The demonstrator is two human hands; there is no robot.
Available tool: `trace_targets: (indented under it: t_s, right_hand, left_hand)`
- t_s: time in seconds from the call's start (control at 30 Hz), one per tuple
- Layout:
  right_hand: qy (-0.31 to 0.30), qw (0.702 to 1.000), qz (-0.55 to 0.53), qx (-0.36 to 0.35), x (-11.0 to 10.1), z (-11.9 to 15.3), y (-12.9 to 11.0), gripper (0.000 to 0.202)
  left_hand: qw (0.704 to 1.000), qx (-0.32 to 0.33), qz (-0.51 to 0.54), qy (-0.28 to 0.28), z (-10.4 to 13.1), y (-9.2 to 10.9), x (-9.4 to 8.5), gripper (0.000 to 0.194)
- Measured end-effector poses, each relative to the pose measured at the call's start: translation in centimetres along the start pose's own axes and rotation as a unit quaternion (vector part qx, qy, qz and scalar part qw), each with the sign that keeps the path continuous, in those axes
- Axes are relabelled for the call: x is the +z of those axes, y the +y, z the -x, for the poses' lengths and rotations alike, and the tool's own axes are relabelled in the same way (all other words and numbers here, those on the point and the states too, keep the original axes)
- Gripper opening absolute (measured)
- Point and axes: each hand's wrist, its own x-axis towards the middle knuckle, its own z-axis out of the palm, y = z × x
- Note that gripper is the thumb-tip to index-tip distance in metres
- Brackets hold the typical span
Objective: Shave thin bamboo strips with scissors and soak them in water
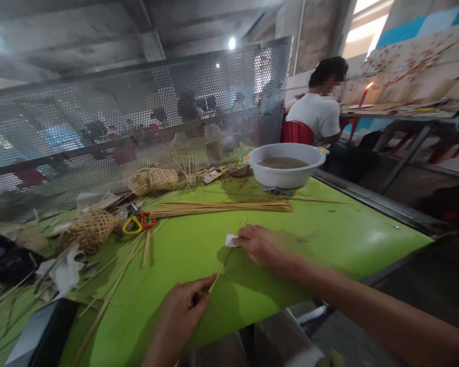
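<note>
Near the front edge of the green table, my left hand (185,308) pinches the lower end of a thin bamboo strip (224,263). Farther up the strip, my right hand (257,244) holds a small white piece (230,240) against it, fingers closed. The strip slants away from me, and its far tip shows beyond the white piece. Behind my hands lies a bundle of thin bamboo sticks (222,207). Scissors with one yellow and one red handle (142,223) rest at the bundle's left end.
A white basin of murky water (286,176) stands at the back right of the green table (168,275). Woven baskets (90,230), loose strips and a dark box-like object (48,331) lie left. Behind is a perforated metal screen (137,117); a person (317,114) sits beyond the basin.
</note>
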Motion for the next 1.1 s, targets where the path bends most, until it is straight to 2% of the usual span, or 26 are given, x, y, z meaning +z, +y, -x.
trace_targets:
  t_s: [0.1,0.23,0.37,0.4,0.5,0.53,0.67,0.7,0.8,0.83,0.97,1.0,1.1]
  right_hand:
    - [-0.016,0.999,0.002,-0.032,-0.2,0.1,0.0,0.027]
    - [-0.008,0.999,0.021,0.030,-0.1,0.3,0.2,0.026]
    - [-0.027,0.998,-0.028,-0.053,0.2,0.6,-0.3,0.027]
    - [-0.031,0.998,-0.026,-0.049,0.2,0.6,-0.3,0.027]
    - [-0.025,0.999,0.010,0.023,-0.1,0.4,0.0,0.026]
    - [-0.026,0.999,0.013,0.022,-0.2,0.3,0.0,0.025]
    - [-0.038,0.996,-0.023,-0.080,-0.2,0.4,0.4,0.028]
    - [-0.031,0.997,-0.021,-0.070,-0.1,0.4,0.7,0.030]
    - [0.010,0.999,0.019,0.037,0.1,0.0,2.1,0.033]
    - [0.015,0.998,0.026,0.052,0.2,-0.1,2.5,0.033]
    - [-0.013,1.000,0.010,-0.008,0.4,-0.5,3.2,0.034]
    - [-0.012,1.000,0.009,-0.001,0.5,-0.6,3.3,0.034]
    - [0.012,0.996,0.034,0.080,0.6,-0.6,3.6,0.032]
  left_hand:
    - [1.000,-0.003,0.009,-0.015,0.0,-0.1,0.2,0.042]
    - [0.999,-0.010,0.020,-0.025,0.0,-0.1,0.2,0.041]
    - [1.000,-0.007,0.028,-0.012,0.0,-0.2,0.2,0.040]
    - [0.999,-0.007,0.029,-0.012,0.0,-0.3,0.2,0.040]
    - [0.999,-0.013,0.026,-0.013,-0.1,-0.3,0.1,0.039]
    - [1.000,-0.015,0.024,-0.012,-0.1,-0.2,0.1,0.039]
    - [0.999,-0.017,0.024,-0.012,-0.1,-0.1,0.1,0.039]
    - [0.999,-0.018,0.027,-0.014,-0.1,-0.1,0.1,0.039]
    - [0.999,-0.019,0.038,-0.004,-0.1,-0.3,0.2,0.038]
    - [0.999,-0.017,0.040,-0.001,-0.2,-0.3,0.3,0.037]
    - [0.999,-0.012,0.039,-0.013,-0.2,-0.6,0.3,0.037]
    - [0.999,-0.012,0.037,-0.015,-0.1,-0.6,0.3,0.037]
    - [0.999,-0.013,0.031,-0.003,-0.1,-0.7,0.3,0.036]
